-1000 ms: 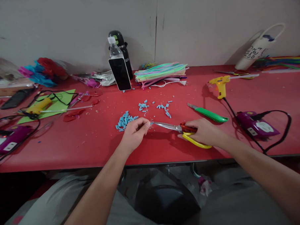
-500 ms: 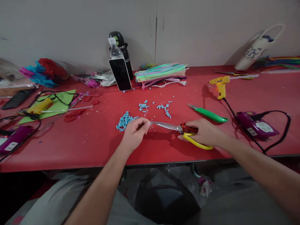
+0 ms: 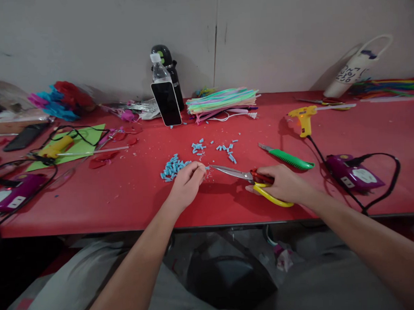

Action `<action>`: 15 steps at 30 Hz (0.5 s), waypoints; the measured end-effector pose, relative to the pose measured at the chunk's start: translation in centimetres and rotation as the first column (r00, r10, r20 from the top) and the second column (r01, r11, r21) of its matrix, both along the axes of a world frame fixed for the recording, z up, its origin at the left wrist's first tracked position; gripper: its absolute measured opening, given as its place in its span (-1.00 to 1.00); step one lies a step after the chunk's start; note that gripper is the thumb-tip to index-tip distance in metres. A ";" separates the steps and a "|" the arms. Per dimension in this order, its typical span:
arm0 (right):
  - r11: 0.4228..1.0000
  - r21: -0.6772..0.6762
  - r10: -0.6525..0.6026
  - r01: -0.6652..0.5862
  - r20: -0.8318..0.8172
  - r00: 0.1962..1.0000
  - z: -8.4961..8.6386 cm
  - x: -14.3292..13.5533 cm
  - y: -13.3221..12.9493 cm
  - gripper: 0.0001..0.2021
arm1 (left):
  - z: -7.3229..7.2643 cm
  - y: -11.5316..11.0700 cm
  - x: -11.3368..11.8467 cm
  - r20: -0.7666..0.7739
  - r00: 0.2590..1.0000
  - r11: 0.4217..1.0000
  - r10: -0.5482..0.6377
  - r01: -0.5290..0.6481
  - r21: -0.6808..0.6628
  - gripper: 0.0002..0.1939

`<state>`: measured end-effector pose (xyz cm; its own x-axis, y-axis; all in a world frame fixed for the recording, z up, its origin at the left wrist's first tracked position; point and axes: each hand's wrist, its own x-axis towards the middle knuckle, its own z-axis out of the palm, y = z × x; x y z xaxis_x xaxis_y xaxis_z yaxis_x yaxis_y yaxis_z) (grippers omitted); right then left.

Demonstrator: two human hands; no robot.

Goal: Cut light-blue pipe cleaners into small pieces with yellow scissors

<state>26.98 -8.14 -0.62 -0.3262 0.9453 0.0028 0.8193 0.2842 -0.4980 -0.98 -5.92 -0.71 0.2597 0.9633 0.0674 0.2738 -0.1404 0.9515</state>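
Observation:
My left hand (image 3: 188, 182) is closed in a pinch on a small blue piece (image 3: 207, 167), whose end pokes out past the fingertips. From the right, the scissors (image 3: 233, 173) point at that piece, their tips just apart from it. My right hand (image 3: 282, 181) grips their red and yellow handles, with the blades nearly together. A pile of short blue pieces (image 3: 173, 166) lies beside my left hand. Behind the fingers are two looser groups, one of blue bits (image 3: 198, 147) and one of blue cut lengths (image 3: 230, 150). Tiny scraps are scattered under the scissor tips.
A green utility knife (image 3: 289, 158) lies right of the scissors. Farther right are a yellow glue gun (image 3: 304, 116) and a purple power block (image 3: 353, 172) with its cable. Pipe cleaners (image 3: 221, 102), a propped phone (image 3: 167, 103) and bottles stand at the back.
The scissor tips have drawn slightly right, away from my left fingertips. More of the blue piece shows beyond the pinch.

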 end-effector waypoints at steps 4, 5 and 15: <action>0.999 0.007 -0.032 0.031 0.027 0.999 -0.1 -0.1 -0.2 -0.57 | -0.4 0.2 0.0 -0.001 1.000 1.000 0.010 -0.010 0.011 -0.74; 0.999 0.007 -0.038 0.038 0.034 0.999 -0.1 -0.2 -0.2 -0.56 | -0.5 0.2 0.0 -0.002 1.000 1.000 0.009 -0.009 0.014 -0.74; 0.996 0.076 -0.058 0.051 0.092 0.994 -0.2 -0.5 -0.4 -0.57 | -0.1 0.0 0.2 -0.041 0.999 0.999 -0.013 0.015 0.030 -0.73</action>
<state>26.46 -8.53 -0.85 -0.2762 0.9601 0.0446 0.8767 0.2707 -0.3977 -0.81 -5.93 -0.83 0.2762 0.9573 0.0854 0.3096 -0.1727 0.9350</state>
